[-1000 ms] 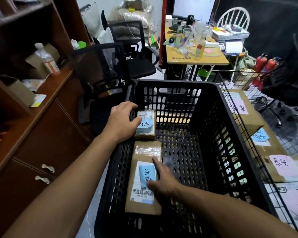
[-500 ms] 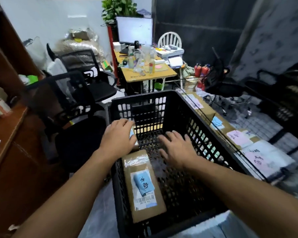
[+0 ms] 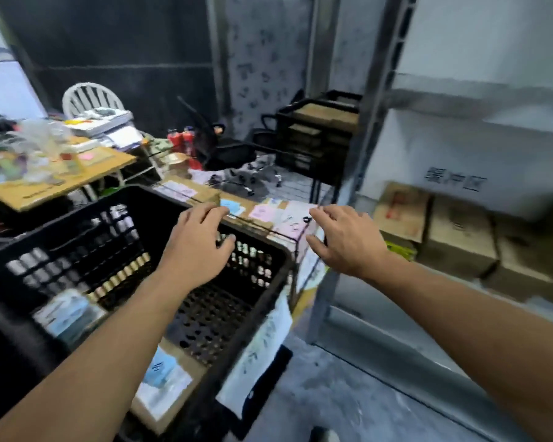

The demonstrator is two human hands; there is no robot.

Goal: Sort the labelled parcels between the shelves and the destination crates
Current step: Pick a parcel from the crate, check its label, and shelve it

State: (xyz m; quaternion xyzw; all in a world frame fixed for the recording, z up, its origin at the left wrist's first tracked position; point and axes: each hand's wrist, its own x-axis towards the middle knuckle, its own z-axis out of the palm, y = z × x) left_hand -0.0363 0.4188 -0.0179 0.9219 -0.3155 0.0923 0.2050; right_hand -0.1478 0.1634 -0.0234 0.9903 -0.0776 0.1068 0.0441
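Note:
A black plastic crate (image 3: 278, 282) fills the lower left. Two brown parcels with blue labels lie inside it: a small one (image 3: 69, 315) at the left wall and a longer one (image 3: 165, 381) at the near end. My left hand (image 3: 198, 247) hovers over the crate's right rim, fingers spread, holding nothing. Beyond the crate's right edge, my right hand (image 3: 345, 240) is also empty and spread, above parcels with pink and blue labels (image 3: 268, 213) in a wire crate. A metal shelf unit (image 3: 361, 154) at right holds cardboard boxes (image 3: 456, 237).
A wooden desk (image 3: 55, 183) crowded with bottles stands at the back left, with a white chair (image 3: 90, 98) behind it. Red extinguishers (image 3: 181, 143) and a black office chair (image 3: 233, 151) sit further back. A black rack (image 3: 316, 135) stands beside the shelf post. Grey floor (image 3: 348, 393) shows at lower right.
My view has swung right, from the crate toward the metal shelf. Both hands came up out of the crate, off the parcels, and moved right with fingers spread.

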